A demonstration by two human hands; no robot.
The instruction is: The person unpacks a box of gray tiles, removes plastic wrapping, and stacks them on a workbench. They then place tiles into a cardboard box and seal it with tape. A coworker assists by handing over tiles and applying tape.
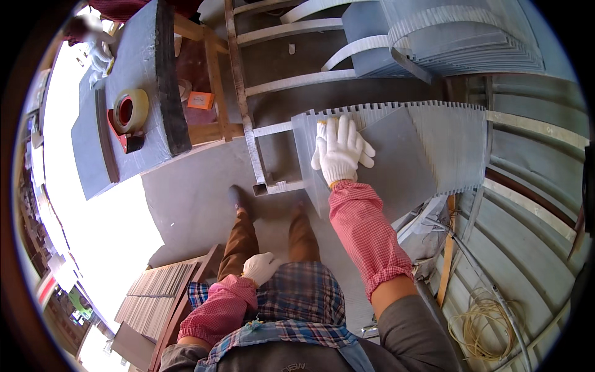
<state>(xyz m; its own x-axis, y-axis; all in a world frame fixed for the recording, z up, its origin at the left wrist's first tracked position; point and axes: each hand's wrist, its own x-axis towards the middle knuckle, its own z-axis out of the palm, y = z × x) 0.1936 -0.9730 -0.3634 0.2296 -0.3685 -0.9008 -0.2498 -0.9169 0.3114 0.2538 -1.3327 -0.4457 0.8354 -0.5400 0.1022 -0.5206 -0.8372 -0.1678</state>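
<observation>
My right hand (340, 149), in a white knit glove, lies flat with its fingers stretched out on a stack of thin grey sheets (396, 164). The stack's far edge looks notched, and its sheets fan out toward the right. A loose-lying top sheet sits askew under and beside the palm. My left hand (261, 268), gloved in white too, rests against the plaid apron (304, 291) at my lap. Its fingers are curled in, with nothing visible in them. Red checked sleeve covers reach over both forearms.
A wrapped block table (139, 146) at left carries a tape dispenser (129, 118) and a grey panel; another person's gloved hand (101, 61) is there. A metal frame (248, 124) supports the stacks. Flat boards (158, 291) lie lower left, coiled rope (486, 328) lower right.
</observation>
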